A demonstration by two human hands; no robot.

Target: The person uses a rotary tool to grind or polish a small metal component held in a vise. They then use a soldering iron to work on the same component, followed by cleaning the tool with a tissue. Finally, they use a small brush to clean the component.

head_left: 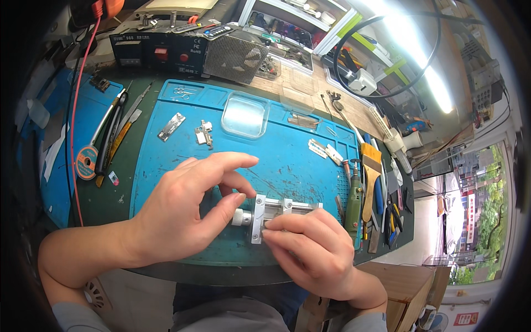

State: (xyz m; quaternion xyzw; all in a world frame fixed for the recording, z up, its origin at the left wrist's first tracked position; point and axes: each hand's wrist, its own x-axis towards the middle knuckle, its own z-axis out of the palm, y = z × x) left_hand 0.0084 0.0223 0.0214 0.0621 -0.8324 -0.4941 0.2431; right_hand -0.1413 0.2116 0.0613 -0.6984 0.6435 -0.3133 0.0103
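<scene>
The left hand [185, 213] pinches the round knob [240, 217] of a small metal clamp vise [275, 213] between thumb and finger; the right hand [312, 249] is closed over the vise's near side, fingertips on its end plate. The vise lies on the blue work mat [287, 166] near the counter [102, 202] front edge. A clear plastic tray [245, 114] and small metal parts [204, 134] lie farther back, with a green rotary tool [353, 199] just right of the vise.

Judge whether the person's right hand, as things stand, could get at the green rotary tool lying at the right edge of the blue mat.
Probably yes. The green rotary tool lies just right of the right hand, with bare blue mat around and nothing stacked over it. But that hand's fingers are on the small metal clamp, so it would have to let go first.
</scene>
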